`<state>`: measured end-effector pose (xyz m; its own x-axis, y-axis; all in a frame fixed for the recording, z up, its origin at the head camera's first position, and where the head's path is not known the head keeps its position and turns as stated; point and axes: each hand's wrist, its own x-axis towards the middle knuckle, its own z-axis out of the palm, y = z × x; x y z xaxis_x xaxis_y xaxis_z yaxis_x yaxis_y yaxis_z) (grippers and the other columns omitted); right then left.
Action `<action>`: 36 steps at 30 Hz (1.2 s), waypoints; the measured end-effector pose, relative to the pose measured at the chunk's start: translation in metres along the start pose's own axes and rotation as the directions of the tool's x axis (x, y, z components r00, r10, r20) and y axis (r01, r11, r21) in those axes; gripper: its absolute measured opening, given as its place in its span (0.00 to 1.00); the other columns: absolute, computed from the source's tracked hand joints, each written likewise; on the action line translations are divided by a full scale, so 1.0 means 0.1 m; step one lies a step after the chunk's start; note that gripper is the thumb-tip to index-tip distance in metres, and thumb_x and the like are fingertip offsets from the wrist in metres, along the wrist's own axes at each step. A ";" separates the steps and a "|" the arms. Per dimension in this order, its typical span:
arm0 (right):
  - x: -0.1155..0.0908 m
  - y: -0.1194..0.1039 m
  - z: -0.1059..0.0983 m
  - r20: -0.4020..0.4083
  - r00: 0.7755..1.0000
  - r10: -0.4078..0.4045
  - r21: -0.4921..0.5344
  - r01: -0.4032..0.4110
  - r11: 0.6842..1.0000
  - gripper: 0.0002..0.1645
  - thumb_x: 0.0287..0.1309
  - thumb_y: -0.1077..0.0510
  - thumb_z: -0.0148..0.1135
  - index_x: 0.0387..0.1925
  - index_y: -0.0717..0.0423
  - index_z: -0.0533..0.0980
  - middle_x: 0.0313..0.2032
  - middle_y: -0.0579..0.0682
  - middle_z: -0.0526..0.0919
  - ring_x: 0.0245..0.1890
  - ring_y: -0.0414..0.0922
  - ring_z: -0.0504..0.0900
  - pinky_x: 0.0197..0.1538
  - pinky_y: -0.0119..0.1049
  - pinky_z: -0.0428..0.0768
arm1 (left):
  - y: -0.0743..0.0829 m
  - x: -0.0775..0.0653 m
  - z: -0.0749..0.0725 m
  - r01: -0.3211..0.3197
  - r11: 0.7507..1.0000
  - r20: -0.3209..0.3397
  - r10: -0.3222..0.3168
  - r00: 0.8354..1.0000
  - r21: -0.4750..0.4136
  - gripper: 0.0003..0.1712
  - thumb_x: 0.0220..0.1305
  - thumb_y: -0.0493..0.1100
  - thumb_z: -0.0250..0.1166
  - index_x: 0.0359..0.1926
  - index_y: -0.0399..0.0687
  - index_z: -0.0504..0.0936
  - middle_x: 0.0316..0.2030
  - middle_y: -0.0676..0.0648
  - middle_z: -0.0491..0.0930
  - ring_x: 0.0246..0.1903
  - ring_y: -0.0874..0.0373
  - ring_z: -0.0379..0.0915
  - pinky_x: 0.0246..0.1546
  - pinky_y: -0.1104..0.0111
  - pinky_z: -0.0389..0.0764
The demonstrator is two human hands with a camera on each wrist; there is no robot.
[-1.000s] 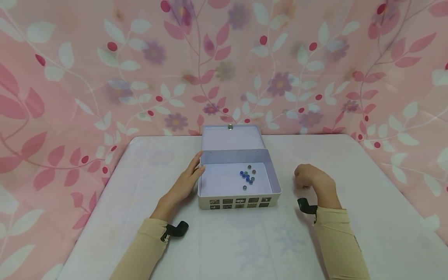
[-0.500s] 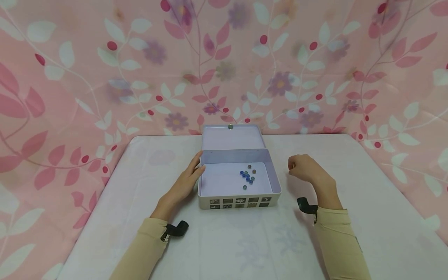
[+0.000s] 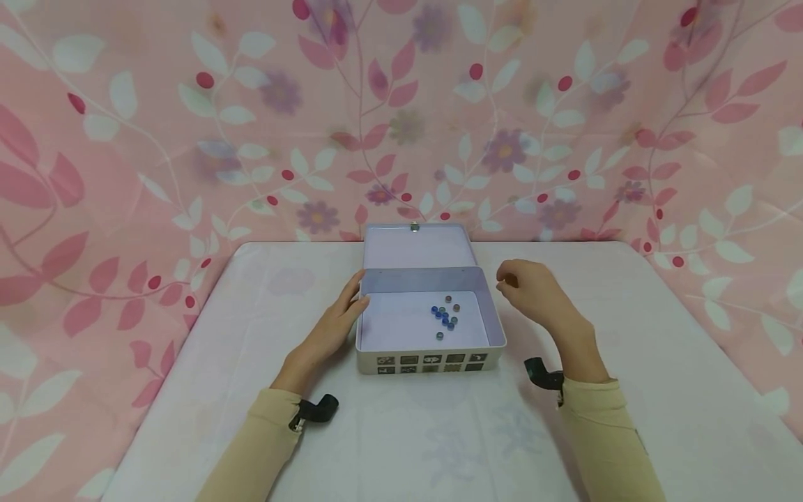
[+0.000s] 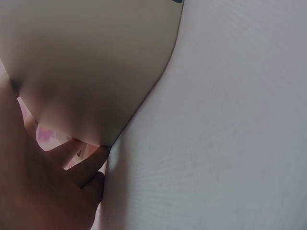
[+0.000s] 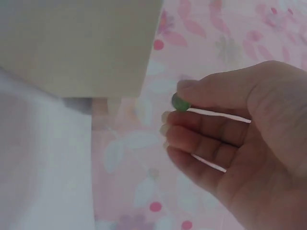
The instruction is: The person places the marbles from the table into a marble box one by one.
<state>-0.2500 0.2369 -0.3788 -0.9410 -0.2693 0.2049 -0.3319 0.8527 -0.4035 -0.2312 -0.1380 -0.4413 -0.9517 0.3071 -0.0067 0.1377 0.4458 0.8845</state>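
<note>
A shallow box [image 3: 430, 360] with a pale lilac inside stands with its lid [image 3: 414, 247] swung back. Several small glass marbles [image 3: 445, 321], blue, greenish and brownish, lie on its floor toward the right. My left hand [image 3: 329, 328] rests along the outside of the box's left wall, its thumb near the rim; in the left wrist view the fingers [image 4: 91, 165] touch the wall low down. Just off the right wall is my right hand [image 3: 533, 293]. It pinches a green marble [image 5: 180, 102] between thumb and forefinger, the other fingers loosely bent.
A white cloth covers the table [image 3: 677, 348]. Behind it hangs a pink flowered curtain [image 3: 401, 125], close to the raised lid. Black wrist cameras sit on both forearms.
My right hand has risen from the table on the right and moved left toward the box, with the marble between its fingers. The left hand and the box have stayed put.
</note>
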 end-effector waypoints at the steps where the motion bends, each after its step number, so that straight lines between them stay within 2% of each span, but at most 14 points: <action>1: 0.00 -0.04 0.02 -0.012 1.000 -0.017 0.004 0.018 1.000 0.07 0.63 0.63 0.61 0.42 0.59 0.81 0.35 0.54 0.84 0.35 0.49 0.78 0.42 0.46 0.80 | -0.04 0.03 0.01 0.000 1.000 -0.002 0.000 1.000 -0.003 0.36 0.77 0.59 0.47 0.78 0.76 0.41 0.79 0.48 0.46 0.78 0.45 0.44 0.74 0.42 0.53; 7: 0.03 -0.22 0.16 -0.014 0.995 -0.101 0.020 0.101 0.995 0.06 0.63 0.64 0.63 0.41 0.57 0.81 0.38 0.52 0.84 0.38 0.48 0.79 0.46 0.46 0.82 | -0.32 0.15 0.07 -0.014 1.000 -0.034 0.014 0.999 -0.006 0.37 0.75 0.64 0.47 0.78 0.78 0.41 0.79 0.53 0.46 0.78 0.47 0.44 0.74 0.42 0.52; 16: 0.10 -0.38 0.43 0.071 0.973 -0.219 -0.029 0.221 0.975 0.05 0.59 0.65 0.66 0.38 0.60 0.82 0.32 0.50 0.83 0.33 0.44 0.77 0.41 0.41 0.80 | -0.37 0.17 0.08 -0.036 0.999 -0.053 0.036 0.998 0.000 0.38 0.73 0.70 0.46 0.77 0.81 0.42 0.79 0.51 0.49 0.77 0.44 0.49 0.73 0.40 0.54; 21: 0.12 -0.42 0.59 0.139 0.966 -0.219 -0.072 0.230 0.970 0.07 0.60 0.65 0.66 0.40 0.60 0.83 0.36 0.50 0.85 0.36 0.44 0.79 0.45 0.41 0.82 | -0.37 0.17 0.08 -0.031 0.999 -0.061 0.032 0.998 0.011 0.39 0.71 0.72 0.45 0.77 0.81 0.42 0.79 0.51 0.49 0.76 0.44 0.51 0.73 0.40 0.55; 28: 0.13 -0.42 0.73 0.153 0.962 -0.227 -0.129 0.247 0.960 0.06 0.60 0.64 0.67 0.39 0.57 0.82 0.38 0.49 0.85 0.39 0.44 0.82 0.46 0.41 0.82 | -0.38 0.19 0.10 -0.027 1.000 -0.058 0.028 0.998 0.011 0.38 0.72 0.71 0.45 0.77 0.80 0.42 0.79 0.51 0.49 0.76 0.44 0.51 0.72 0.40 0.55; 32: 0.13 -0.43 0.76 0.165 0.965 -0.203 -0.181 0.232 0.956 0.06 0.60 0.64 0.67 0.40 0.57 0.83 0.39 0.49 0.86 0.41 0.46 0.83 0.49 0.43 0.83 | -0.37 0.18 0.09 -0.025 1.000 -0.058 0.026 0.998 0.011 0.38 0.72 0.70 0.46 0.77 0.81 0.42 0.79 0.50 0.49 0.77 0.45 0.50 0.73 0.40 0.54; 36: 0.15 -0.45 0.79 0.187 0.967 -0.173 -0.244 0.217 0.945 0.05 0.61 0.63 0.66 0.39 0.56 0.82 0.38 0.49 0.86 0.38 0.45 0.83 0.47 0.43 0.82 | -0.36 0.17 0.08 -0.031 0.999 -0.059 0.032 0.998 0.011 0.38 0.72 0.71 0.45 0.77 0.81 0.42 0.79 0.50 0.49 0.77 0.45 0.49 0.73 0.40 0.54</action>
<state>-0.2543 0.1586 -0.4281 -0.8647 -0.4920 0.1010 -0.5014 0.8569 -0.1195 -0.2503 -0.1420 -0.4774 -0.9614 0.2707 0.0490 0.1702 0.4453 0.8790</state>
